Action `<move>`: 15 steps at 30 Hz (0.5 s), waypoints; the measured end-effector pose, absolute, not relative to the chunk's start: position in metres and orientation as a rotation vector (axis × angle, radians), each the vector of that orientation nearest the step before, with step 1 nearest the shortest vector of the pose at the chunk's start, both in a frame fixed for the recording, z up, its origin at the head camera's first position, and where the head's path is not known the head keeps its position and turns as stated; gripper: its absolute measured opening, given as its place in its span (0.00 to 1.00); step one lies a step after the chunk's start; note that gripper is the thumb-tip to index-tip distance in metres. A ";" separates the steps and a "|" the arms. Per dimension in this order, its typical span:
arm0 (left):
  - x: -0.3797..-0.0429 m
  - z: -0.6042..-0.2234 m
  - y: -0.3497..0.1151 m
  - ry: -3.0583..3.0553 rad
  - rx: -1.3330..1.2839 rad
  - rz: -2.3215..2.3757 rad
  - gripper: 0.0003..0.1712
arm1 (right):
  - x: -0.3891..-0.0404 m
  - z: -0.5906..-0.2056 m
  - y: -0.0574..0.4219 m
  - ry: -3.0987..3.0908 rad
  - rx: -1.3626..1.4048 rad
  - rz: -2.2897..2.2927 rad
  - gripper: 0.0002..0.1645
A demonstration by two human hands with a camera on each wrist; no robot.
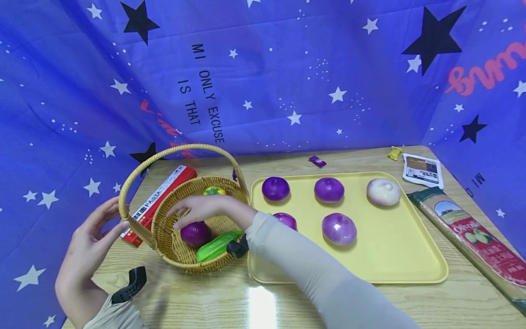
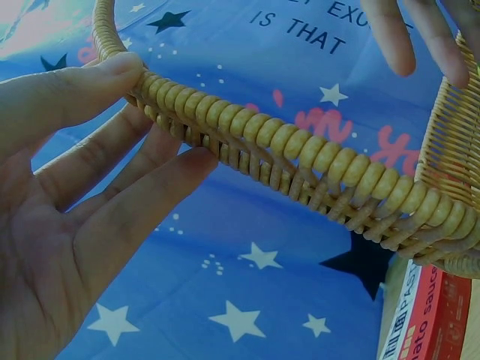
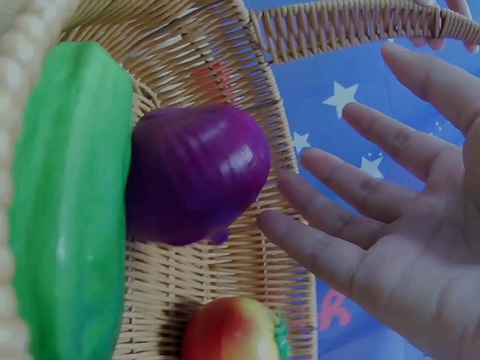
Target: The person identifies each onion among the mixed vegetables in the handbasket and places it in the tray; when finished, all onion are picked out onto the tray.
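Note:
In the head view, a wicker basket (image 1: 177, 262) stands on the left of the table. My left hand (image 1: 82, 251) pinches the left side of its arched handle (image 2: 247, 127), thumb on one face and fingers on the other. My right hand (image 1: 207, 208) hovers over the basket with fingers extended and spread, holding nothing. Below it lies a dark purple onion (image 3: 199, 172), beside a green cucumber (image 1: 218, 247). A red and yellow fruit with a green top (image 3: 229, 330) also lies inside, partly cut off in the right wrist view.
A yellow tray (image 1: 394, 246) to the right bears several purple onions (image 1: 329, 189) and a whitish onion (image 1: 383, 191). A red pasta sauce box (image 1: 164, 188) lies behind the basket. An Olivoilà packet (image 1: 472, 228), a white packet (image 1: 423, 169) and small wrapped candies (image 1: 317, 161) surround the tray.

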State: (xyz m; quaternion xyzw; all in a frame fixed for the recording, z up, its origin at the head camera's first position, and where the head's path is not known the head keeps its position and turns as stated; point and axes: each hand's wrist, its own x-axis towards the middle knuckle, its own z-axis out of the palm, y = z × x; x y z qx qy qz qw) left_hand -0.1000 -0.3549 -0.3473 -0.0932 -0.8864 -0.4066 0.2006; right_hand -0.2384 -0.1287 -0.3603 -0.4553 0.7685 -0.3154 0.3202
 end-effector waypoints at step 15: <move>-0.100 -0.348 -0.355 -2.477 -0.264 -1.146 0.33 | -0.256 -0.379 -0.133 2.075 -1.090 -0.850 0.30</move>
